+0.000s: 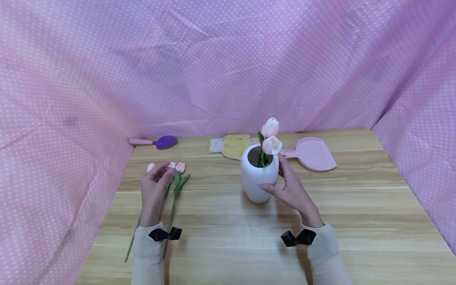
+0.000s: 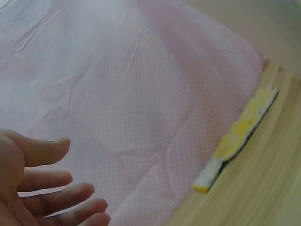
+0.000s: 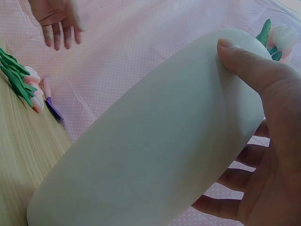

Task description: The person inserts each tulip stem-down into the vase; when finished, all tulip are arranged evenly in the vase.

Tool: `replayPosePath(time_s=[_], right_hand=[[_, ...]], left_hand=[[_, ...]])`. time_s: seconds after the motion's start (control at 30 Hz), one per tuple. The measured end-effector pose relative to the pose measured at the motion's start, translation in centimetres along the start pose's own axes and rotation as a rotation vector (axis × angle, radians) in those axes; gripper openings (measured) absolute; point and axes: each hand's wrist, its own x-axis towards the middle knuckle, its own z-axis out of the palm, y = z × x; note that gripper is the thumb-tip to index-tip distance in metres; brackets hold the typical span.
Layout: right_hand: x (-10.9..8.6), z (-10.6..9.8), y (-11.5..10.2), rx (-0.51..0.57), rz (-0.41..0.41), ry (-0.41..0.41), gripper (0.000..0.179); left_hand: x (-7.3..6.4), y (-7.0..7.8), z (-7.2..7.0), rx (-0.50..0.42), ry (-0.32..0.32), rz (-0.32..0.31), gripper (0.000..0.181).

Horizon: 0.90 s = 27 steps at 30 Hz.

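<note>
Tulips [image 1: 176,192] are lying left of centre in the head view, stems slanting from pink heads toward the lower left; the left hand [image 1: 153,190] is hovering over them, nearer than the right hand [image 1: 293,192], which is gripping the white vase [image 1: 256,181] holding two blooms [image 1: 271,145], right of centre. In the left wrist view, loosely spread fingers are holding nothing at lower left; a yellow glove [image 2: 241,132] is lying at right. In the right wrist view, thumb and fingers are clasping the vase across the frame. No label or writing is showing.
</note>
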Motion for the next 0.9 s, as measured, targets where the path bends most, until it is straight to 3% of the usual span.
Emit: replayPosePath(time_s=[0.13,0.4,0.67,0.9], right_hand=[[0.1,0.0,0.0,0.001,0.006,-0.004,0.098],[0.0,-0.1,0.0,0.000,0.015,-0.004,0.099],[-0.1,-0.1,0.1,-0.003,0.008,-0.005,0.098],[0.0,-0.1,0.0,-0.001,0.012,-0.004,0.098]], left_hand=[[-0.2,-0.7,-0.8,0.135,-0.010,-0.113,0.025],[-0.3,-2.4,-2.3,0.310,-0.081,-0.232,0.041],[-1.1,-3.5,-3.1,0.451,-0.146,-0.295,0.044],[-1.6,-4.4,-3.4,0.621,-0.208,-0.274,0.046]])
